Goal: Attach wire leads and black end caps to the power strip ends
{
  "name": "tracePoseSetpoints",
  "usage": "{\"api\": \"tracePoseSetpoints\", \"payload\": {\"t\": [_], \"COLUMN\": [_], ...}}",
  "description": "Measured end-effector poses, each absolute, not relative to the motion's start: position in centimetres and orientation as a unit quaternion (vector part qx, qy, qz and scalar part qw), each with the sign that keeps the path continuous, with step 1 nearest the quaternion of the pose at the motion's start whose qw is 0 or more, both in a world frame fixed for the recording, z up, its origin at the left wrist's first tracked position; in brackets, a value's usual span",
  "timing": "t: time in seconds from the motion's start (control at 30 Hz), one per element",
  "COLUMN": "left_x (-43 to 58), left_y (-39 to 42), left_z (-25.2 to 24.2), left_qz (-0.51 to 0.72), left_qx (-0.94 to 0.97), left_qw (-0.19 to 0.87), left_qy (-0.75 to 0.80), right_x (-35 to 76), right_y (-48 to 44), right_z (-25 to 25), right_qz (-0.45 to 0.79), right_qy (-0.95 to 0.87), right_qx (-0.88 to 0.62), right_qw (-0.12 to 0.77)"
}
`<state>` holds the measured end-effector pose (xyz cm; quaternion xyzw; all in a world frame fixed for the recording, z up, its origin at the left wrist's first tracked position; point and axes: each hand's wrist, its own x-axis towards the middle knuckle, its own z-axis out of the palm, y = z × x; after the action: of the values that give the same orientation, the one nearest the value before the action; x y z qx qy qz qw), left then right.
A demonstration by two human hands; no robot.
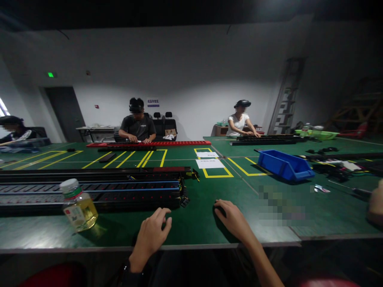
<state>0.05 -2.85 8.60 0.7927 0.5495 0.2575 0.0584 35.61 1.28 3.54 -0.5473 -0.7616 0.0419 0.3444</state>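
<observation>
My left hand [153, 230] hovers at or rests near the table's front edge, fingers loosely bent, thumb apart, nothing in it. To its right, my right hand [232, 218] lies on the green table [197, 223], its fingers relaxed and holding nothing. Left of my left hand stands an upright capped bottle [78, 205] of yellow liquid. Behind the bottle, long black slotted strips [131, 193] with red dots and blue edges stretch across the table; loose wire ends show at their right end.
A blue bin [284, 165] is at right, near black parts and a screwdriver [360, 193]. Another person's hand [376, 205] shows at the right edge. White papers [209, 163] lie mid-table. Across the table, two people work by a red slotted rail [179, 142] and black strips [266, 139].
</observation>
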Motion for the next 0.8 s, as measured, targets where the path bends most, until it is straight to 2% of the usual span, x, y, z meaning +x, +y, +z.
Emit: {"api": "tracePoseSetpoints", "payload": {"t": [0.17, 0.43, 0.5, 0.67, 0.8], "left_x": [0.1, -0.5, -0.2, 0.9, 1.8], "left_y": [-3.1, -2.5, -2.6, -3.0, -3.1], "left_z": [8.7, 8.8, 9.1, 9.7, 9.5], "left_qz": [0.270, 0.328, 0.287, 0.137, 0.088], "left_qx": [0.792, 0.813, 0.854, 0.931, 0.957], "left_qw": [0.049, 0.092, 0.043, -0.153, -0.224], "left_qy": [0.546, 0.472, 0.432, 0.301, 0.162], "right_x": [35.6, 35.7, 35.7, 35.8, 35.9], "right_y": [1.3, 1.2, 1.1, 1.1, 1.2], "right_z": [3.6, 3.9, 4.0, 4.0, 3.7], "right_qz": [0.039, 0.041, 0.040, 0.037, 0.039], "right_qy": [-0.763, -0.766, -0.767, -0.767, -0.768], "right_qx": [-0.541, -0.541, -0.539, -0.537, -0.539], "right_qw": [0.352, 0.346, 0.345, 0.348, 0.345]}}
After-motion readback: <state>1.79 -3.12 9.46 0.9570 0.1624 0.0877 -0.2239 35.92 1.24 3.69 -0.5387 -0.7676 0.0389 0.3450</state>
